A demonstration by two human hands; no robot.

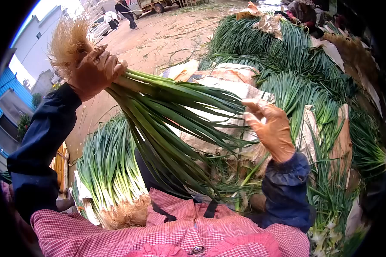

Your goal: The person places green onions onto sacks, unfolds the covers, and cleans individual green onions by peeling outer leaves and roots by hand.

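Observation:
My left hand (96, 70), raised at the upper left, is wrapped round a bunch of long green leafy stalks (158, 103) just below their pale, stringy roots (70, 40). The leaves fan out to the right and down across my front. At the leaf tips on the right, my right hand (268, 126) has its thumb and fingers bent towards each other; whether a leaf tip lies between them is too small to tell. Below the held bunch, a stack of similar stalks (111, 158) lies with its roots towards me.
Large heaps of green stalks (261, 47) fill the right side, with pale sacks (223, 81) beside them. A person (303, 15) is at the upper right, and another person (125, 13) is farther off near a truck (158, 5). Loose leaves litter the ground.

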